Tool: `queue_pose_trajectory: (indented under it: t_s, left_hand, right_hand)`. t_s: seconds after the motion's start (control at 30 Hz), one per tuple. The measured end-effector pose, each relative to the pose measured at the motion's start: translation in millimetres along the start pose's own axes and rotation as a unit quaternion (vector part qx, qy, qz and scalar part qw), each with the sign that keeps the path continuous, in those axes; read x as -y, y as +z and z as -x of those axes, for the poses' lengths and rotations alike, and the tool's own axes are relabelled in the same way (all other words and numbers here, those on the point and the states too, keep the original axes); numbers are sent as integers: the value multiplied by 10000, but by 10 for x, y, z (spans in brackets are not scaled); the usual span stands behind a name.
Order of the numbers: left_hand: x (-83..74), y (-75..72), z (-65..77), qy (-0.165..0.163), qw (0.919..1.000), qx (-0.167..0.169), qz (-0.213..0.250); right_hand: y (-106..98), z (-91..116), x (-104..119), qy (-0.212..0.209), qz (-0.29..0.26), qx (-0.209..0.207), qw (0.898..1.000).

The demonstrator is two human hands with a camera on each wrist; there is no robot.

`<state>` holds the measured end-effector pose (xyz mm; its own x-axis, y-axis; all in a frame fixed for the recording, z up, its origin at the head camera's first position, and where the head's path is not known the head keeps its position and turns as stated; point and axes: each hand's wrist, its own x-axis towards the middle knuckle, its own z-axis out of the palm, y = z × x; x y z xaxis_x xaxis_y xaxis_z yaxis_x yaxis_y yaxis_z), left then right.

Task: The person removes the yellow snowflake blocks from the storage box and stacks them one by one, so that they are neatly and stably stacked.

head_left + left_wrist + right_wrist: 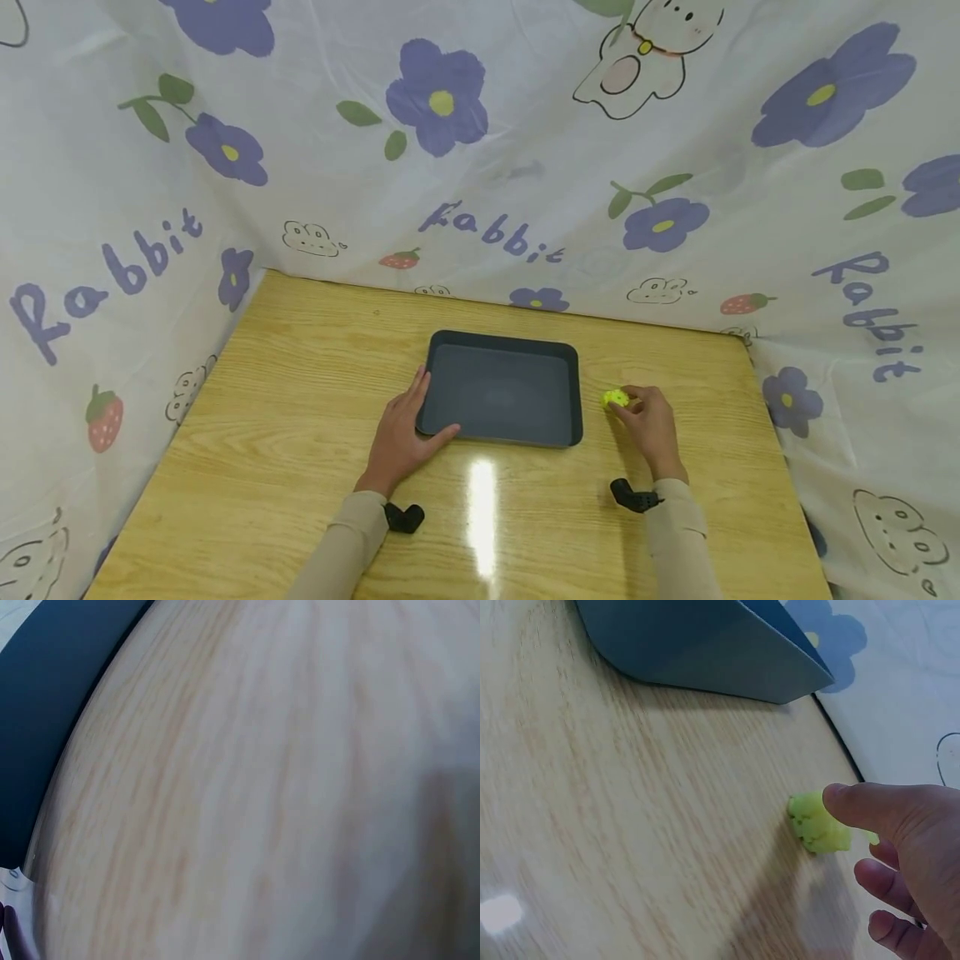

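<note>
A dark grey rectangular baking tray (501,392) lies on the wooden table. My left hand (401,429) rests against its near left corner, fingers straight along the left side and thumb at the front edge. The tray's dark wall (56,712) fills the left of the left wrist view, with only a sliver of fingers at the lower edge. To the right of the tray, my right hand (651,425) pinches a small yellow-green lumpy piece (615,399) between thumb and fingers. In the right wrist view this piece (817,823) has small dark pits; its exact kind is unclear.
The wooden table (285,375) carries a bright light reflection in front of the tray. A white cloth (517,183) printed with flowers and rabbits hangs at the back and both sides. Black wrist devices (633,497) sit on both wrists.
</note>
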<state>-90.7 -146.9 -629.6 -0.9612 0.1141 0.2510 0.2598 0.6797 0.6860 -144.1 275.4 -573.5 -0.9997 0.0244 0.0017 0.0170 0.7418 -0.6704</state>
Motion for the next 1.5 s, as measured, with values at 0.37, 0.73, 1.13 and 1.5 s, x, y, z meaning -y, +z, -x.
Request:
queue_pose_trajectory:
  t_s: [0.37, 0.73, 1.13, 1.5]
  left_hand:
    - [-21, 8, -8, -28, 10000, -2, 10]
    - [-20, 6, -1, -70, 10000, 13, -7]
    - [-19, -9, -16, -161, 9999, 62, 8]
    - [9, 28, -6, -101, 9999, 15, -49]
  right_hand:
    - [39, -22, 20, 114, 82, 162, 9998]
    - [41, -40, 9, -48, 209, 320, 9993]
    - [-23, -201, 154, -322, 1046, 1377, 9844]
    - [-82, -262, 206, -274, 1257, 1690, 9772]
